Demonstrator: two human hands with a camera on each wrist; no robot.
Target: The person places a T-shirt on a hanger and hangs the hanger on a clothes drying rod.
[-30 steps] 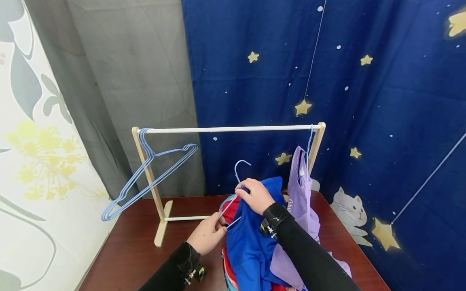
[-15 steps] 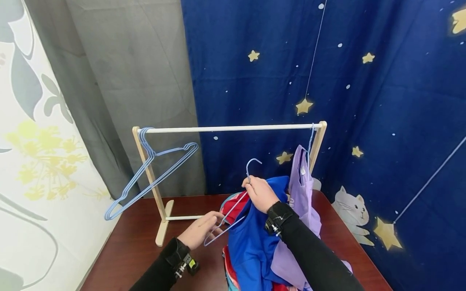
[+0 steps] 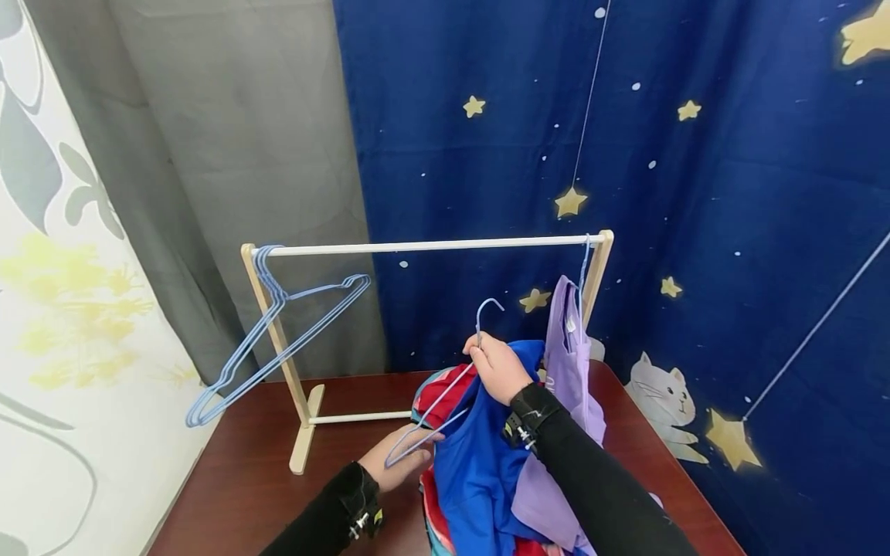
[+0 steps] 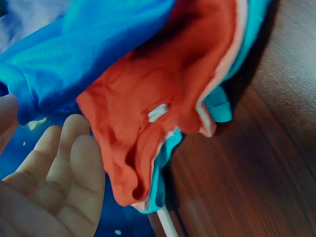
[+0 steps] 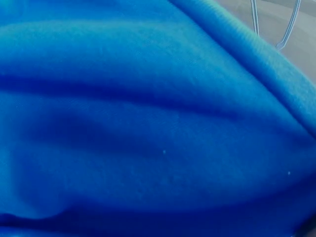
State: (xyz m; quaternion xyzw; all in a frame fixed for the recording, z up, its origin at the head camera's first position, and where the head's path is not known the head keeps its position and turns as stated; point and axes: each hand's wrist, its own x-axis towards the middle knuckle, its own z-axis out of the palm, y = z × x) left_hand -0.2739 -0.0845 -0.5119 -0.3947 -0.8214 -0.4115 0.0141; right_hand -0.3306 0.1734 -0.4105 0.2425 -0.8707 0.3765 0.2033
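Observation:
My right hand (image 3: 497, 368) pinches a light-blue wire hanger (image 3: 477, 320) just below its hook, at the neck of a blue garment (image 3: 480, 479). One hanger end sticks out to the left of the garment; the other is hidden. By that protruding end my left hand (image 3: 396, 462) lies with its fingers loosely extended. In the left wrist view these fingers (image 4: 81, 163) are apart, and the thumb is at the blue fabric's edge; contact is unclear. Blue cloth (image 5: 158, 118) fills most of the right wrist view, which does not show the right fingers.
Behind stands a wooden rack with a white rail (image 3: 417, 247). Several blue hangers (image 3: 275, 292) hang at its left end, a lavender garment (image 3: 566, 371) at its right. Red and teal clothes (image 4: 133, 108) lie under the blue garment on the brown table (image 3: 236, 494).
My right hand moves the hanger up and to the right, then stays about there. My left hand lets go of the hanger, moves left, then returns beside its protruding end.

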